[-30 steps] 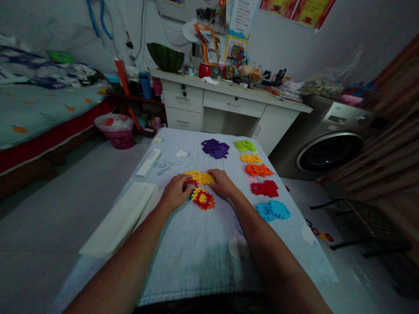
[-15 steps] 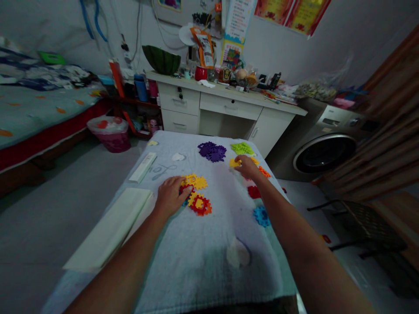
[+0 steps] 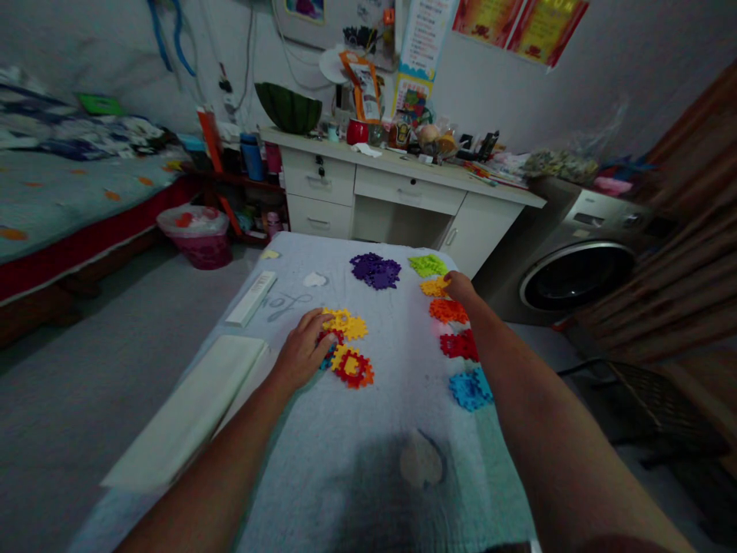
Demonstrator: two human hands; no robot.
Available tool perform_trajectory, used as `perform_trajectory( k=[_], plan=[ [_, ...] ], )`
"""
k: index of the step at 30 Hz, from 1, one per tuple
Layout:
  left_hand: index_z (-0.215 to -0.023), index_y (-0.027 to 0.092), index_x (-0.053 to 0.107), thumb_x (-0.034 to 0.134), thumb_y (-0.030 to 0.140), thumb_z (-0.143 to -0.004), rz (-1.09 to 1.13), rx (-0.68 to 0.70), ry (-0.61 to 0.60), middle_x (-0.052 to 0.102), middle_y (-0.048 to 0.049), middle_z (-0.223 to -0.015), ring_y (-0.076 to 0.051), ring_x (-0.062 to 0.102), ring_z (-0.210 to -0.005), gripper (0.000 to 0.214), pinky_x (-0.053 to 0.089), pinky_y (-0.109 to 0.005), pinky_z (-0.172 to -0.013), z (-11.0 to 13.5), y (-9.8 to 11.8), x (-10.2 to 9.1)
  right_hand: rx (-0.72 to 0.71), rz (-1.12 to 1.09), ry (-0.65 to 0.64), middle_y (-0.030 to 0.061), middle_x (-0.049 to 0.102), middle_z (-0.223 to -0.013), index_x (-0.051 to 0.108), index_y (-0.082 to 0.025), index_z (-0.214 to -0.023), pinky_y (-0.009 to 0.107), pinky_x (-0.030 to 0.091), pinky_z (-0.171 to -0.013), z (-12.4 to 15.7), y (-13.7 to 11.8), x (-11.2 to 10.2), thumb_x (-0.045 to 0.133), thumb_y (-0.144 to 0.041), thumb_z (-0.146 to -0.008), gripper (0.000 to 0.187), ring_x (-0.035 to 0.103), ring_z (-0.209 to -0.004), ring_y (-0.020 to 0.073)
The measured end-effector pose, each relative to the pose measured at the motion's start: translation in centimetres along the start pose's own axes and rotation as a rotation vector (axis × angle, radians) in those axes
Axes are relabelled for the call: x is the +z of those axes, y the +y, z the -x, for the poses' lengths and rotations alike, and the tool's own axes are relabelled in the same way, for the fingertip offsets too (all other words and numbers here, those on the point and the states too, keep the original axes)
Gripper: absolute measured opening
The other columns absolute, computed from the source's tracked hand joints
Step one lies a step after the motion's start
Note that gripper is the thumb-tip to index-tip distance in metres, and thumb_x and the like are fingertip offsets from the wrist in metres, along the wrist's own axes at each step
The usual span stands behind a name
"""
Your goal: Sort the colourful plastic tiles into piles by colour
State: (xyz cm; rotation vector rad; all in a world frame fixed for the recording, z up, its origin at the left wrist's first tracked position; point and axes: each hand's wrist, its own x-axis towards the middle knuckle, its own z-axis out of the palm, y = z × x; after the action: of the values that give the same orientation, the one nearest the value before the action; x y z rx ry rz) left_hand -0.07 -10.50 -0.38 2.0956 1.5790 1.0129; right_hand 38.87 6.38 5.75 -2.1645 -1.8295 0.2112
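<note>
My left hand [image 3: 303,348] rests at the left side of a mixed pile of toothed plastic pieces, its thumb apart from the fingers. In that pile are yellow pieces [image 3: 351,324], a red piece [image 3: 351,369] with yellow inside it, and some blue partly under the hand. My right hand [image 3: 459,287] is at the far right of the cloth, its fingertips closed on a yellow toothed piece [image 3: 434,287] at the yellow pile. Nearer to me along that side lie orange pieces [image 3: 447,310], red pieces [image 3: 457,345] and blue pieces [image 3: 469,389], partly behind my right forearm.
Purple pieces [image 3: 374,271] and lime green pieces [image 3: 427,265] lie toward the far edge of the cloth-covered table [image 3: 403,476]. A long white box [image 3: 252,298] and a pale folded sheet [image 3: 196,407] are on the left. Beyond stand a white desk [image 3: 322,180] and a washing machine [image 3: 576,253].
My right hand has moved to the right, onto the yellow pile, uncovering more of the orange and red pieces. My left hand has stayed at the mixed pile. The view has shifted slightly.
</note>
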Motion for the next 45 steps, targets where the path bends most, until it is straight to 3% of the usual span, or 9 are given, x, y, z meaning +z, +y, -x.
perform_trajectory(
  k=[6, 11, 14, 18, 21, 24, 31, 37, 45],
  plan=[
    [-0.123, 0.014, 0.057, 0.041, 0.035, -0.091, -0.02, -0.009, 0.054, 0.056, -0.0141, -0.132, -0.026, 0.051, -0.125, 0.041, 0.039, -0.044, -0.111, -0.2, 0.0, 0.0, 0.002, 0.019, 0.036, 0.0141, 0.066, -0.095, 0.069, -0.016, -0.091, 0.039, 0.046, -0.085, 0.4, -0.7, 0.2, 0.061, -0.009, -0.074, 0.02, 0.062, -0.096, 0.0268],
    [-0.12, 0.018, 0.057, 0.042, 0.028, -0.089, -0.066, -0.027, 0.084, 0.06, -0.0118, -0.127, -0.026, 0.053, -0.122, 0.037, 0.04, -0.045, -0.108, -0.2, -0.3, 0.2, -0.149, 0.007, 0.094, 0.0162, 0.064, -0.116, 0.068, -0.014, -0.102, 0.04, 0.046, -0.093, 2.3, -3.6, 0.7, 0.056, -0.005, -0.075, 0.031, 0.06, -0.107, 0.027],
    [-0.12, 0.017, 0.057, 0.041, 0.024, -0.087, -0.085, -0.02, 0.083, 0.061, -0.0121, -0.125, -0.026, 0.053, -0.121, 0.037, 0.04, -0.044, -0.108, -0.2, -0.2, 0.2, -0.349, -0.095, -0.047, 0.0094, 0.068, -0.11, 0.067, -0.017, -0.106, 0.034, 0.048, -0.09, 4.9, -7.1, 1.9, 0.059, -0.011, -0.079, 0.029, 0.063, -0.099, 0.0201],
    [-0.121, 0.017, 0.057, 0.041, 0.023, -0.086, -0.115, -0.026, 0.073, 0.062, -0.0124, -0.124, -0.027, 0.054, -0.119, 0.038, 0.04, -0.046, -0.107, -0.2, -0.2, 0.2, -0.629, -0.195, -0.28, 0.0076, 0.068, -0.111, 0.068, -0.018, -0.108, 0.034, 0.046, -0.092, 9.3, -11.8, 4.0, 0.066, -0.021, -0.082, 0.026, 0.062, -0.101, 0.0193],
    [-0.121, 0.018, 0.057, 0.043, 0.024, -0.087, -0.131, -0.018, 0.068, 0.062, -0.0124, -0.123, -0.027, 0.054, -0.119, 0.038, 0.041, -0.047, -0.106, -0.2, -0.4, 0.3, -0.724, -0.16, -0.408, 0.0084, 0.065, -0.122, 0.065, -0.02, -0.116, 0.038, 0.043, -0.099, 11.8, -14.2, 5.0, 0.076, -0.022, -0.073, 0.045, 0.06, -0.11, 0.0221],
    [-0.12, 0.017, 0.058, 0.043, 0.027, -0.088, -0.15, 0.008, 0.069, 0.062, -0.0129, -0.122, -0.028, 0.053, -0.118, 0.037, 0.04, -0.046, -0.107, -0.1, -0.5, 0.5, -0.765, -0.088, -0.425, 0.0117, 0.063, -0.123, 0.062, -0.018, -0.121, 0.042, 0.04, -0.101, 12.8, -15.3, 5.3, 0.078, -0.021, -0.07, 0.054, 0.058, -0.113, 0.0252],
    [-0.113, 0.02, 0.062, 0.044, 0.034, -0.091, -0.195, 0.021, 0.029, 0.059, -0.0125, -0.126, -0.028, 0.051, -0.121, 0.031, 0.04, -0.047, -0.107, 0.1, -0.2, 0.5, -0.78, -0.011, -0.38, 0.0116, 0.065, -0.113, 0.063, -0.015, -0.119, 0.035, 0.043, -0.091, 12.6, -14.8, 5.0, 0.077, -0.019, -0.071, 0.05, 0.06, -0.101, 0.0225],
    [-0.111, 0.022, 0.062, 0.046, 0.035, -0.091, -0.216, 0.008, 0.032, 0.06, -0.0108, -0.122, -0.028, 0.052, -0.119, 0.029, 0.04, -0.046, -0.106, 0.1, -0.2, 0.6, -0.814, 0.059, -0.335, 0.0133, 0.063, -0.111, 0.064, -0.014, -0.116, 0.036, 0.043, -0.093, 12.1, -13.4, 4.5, 0.077, -0.02, -0.071, 0.048, 0.058, -0.104, 0.0245],
    [-0.113, 0.02, 0.061, 0.043, 0.039, -0.093, -0.218, 0.016, 0.034, 0.062, -0.0114, -0.12, -0.028, 0.053, -0.117, 0.034, 0.04, -0.045, -0.104, 0.0, -0.3, 0.6, -0.639, 0.065, -0.209, 0.0128, 0.064, -0.117, 0.064, -0.015, -0.119, 0.037, 0.045, -0.095, 8.7, -8.4, 1.0, 0.073, -0.021, -0.075, 0.046, 0.06, -0.104, 0.0239]
  ],
)
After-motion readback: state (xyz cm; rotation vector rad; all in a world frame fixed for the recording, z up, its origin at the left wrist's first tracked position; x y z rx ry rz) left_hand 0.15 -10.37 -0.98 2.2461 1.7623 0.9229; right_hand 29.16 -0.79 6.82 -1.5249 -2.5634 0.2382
